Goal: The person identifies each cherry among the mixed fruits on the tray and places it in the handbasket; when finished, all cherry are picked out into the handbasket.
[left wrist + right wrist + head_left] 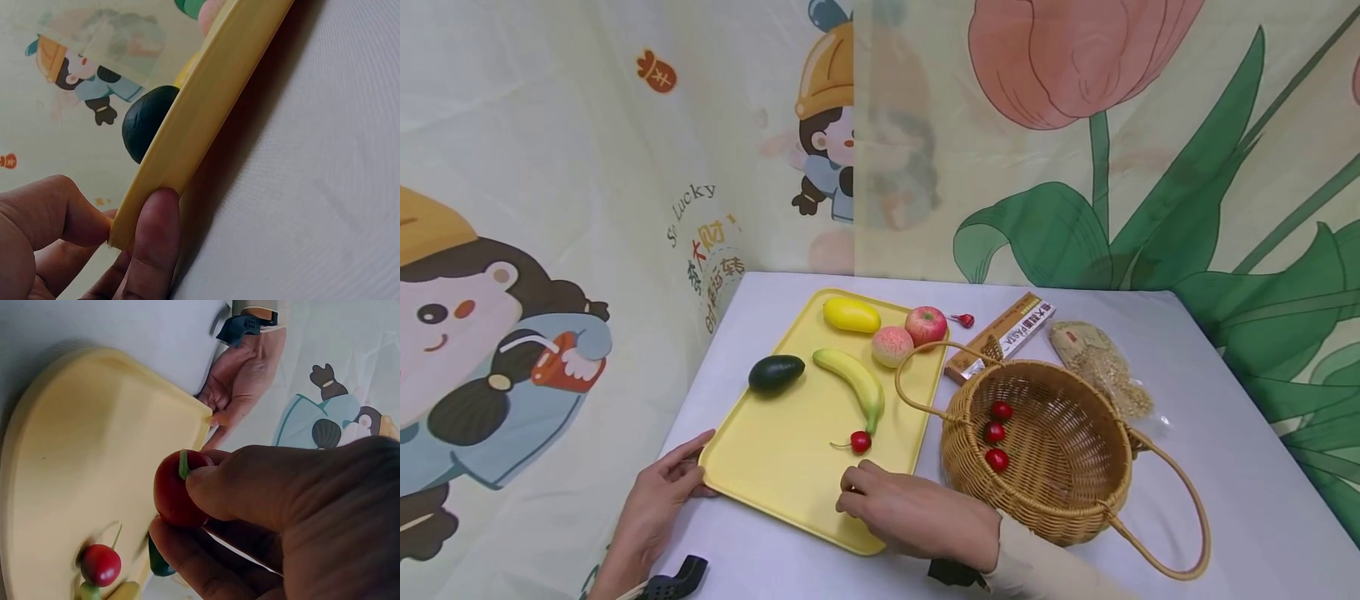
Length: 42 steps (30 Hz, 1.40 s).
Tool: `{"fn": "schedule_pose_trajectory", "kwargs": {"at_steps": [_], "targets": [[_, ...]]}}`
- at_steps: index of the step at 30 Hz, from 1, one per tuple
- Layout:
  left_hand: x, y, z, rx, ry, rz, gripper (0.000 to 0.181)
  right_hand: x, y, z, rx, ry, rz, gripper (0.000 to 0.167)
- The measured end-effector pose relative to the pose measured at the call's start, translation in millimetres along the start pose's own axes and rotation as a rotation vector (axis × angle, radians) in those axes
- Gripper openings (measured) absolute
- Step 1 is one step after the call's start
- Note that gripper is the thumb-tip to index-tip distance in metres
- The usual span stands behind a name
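Observation:
My left hand (657, 492) pinches the near left corner of a yellow tray (752, 467), and its fingertips grip the rim in the left wrist view. Over the near part of the tray is my right hand (917, 510). In the right wrist view it pinches a red cherry (176, 494) with a green stem, which the hand hides in the head view. Another cherry (860, 442) lies on the tray by the tip of a banana (856, 383). The tray also bears an avocado (777, 374), a yellow mango (852, 315), a peach (892, 347) and an apple (926, 327).
Right of the tray stands a wicker basket (1037, 500) with raised handles; three cherries (994, 432) lie in it. Behind it are a pasta box (1011, 329) and a clear bag of grains (1101, 367). A small red item (964, 320) lies past the apple.

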State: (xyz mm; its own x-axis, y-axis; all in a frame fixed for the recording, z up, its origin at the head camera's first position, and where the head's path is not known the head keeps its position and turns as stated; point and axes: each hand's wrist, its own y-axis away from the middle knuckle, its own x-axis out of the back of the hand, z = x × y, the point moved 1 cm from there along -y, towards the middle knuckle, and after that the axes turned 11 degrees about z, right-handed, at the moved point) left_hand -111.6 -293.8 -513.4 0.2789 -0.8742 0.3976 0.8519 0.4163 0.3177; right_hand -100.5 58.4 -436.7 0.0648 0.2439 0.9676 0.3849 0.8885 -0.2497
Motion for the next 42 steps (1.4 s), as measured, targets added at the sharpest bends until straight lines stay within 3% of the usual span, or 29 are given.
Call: {"fn": "schedule_pose_trajectory", "kwargs": {"at_steps": [15, 20, 26, 32, 36, 42], "targets": [[2.4, -1.7, 2.1, -0.010, 0.016, -0.006, 0.058, 29.8, 29.6, 2.5, 0.111, 0.035, -0.152, 0.017], [2.3, -2.4, 3.2, -0.005, 0.025, -0.011, 0.058, 42.8, 38.5, 6.6, 0.134, 0.037, -0.154, 0.022], [2.6, -2.0, 4.8, -0.023, 0.025, -0.007, 0.058, 63.9, 48.7, 13.2, 0.087, -0.013, -0.194, 0.033], [1.7, -2.0, 5.7, -0.007, 0.017, 0.005, 0.059, 82.0, 59.4, 16.3, 0.100, 0.036, -0.271, 0.023], [1.1, -1.6, 6.2, -0.002, 0.018, 0.012, 0.059, 98.0, 65.2, 17.2, 0.086, 0.034, -0.325, 0.028], [1.0, 0.1, 3.3, 0.007, 0.013, 0.007, 0.058, 129.3, 86.1, 28.4, -0.077, -0.076, -0.231, 0.041]]}}
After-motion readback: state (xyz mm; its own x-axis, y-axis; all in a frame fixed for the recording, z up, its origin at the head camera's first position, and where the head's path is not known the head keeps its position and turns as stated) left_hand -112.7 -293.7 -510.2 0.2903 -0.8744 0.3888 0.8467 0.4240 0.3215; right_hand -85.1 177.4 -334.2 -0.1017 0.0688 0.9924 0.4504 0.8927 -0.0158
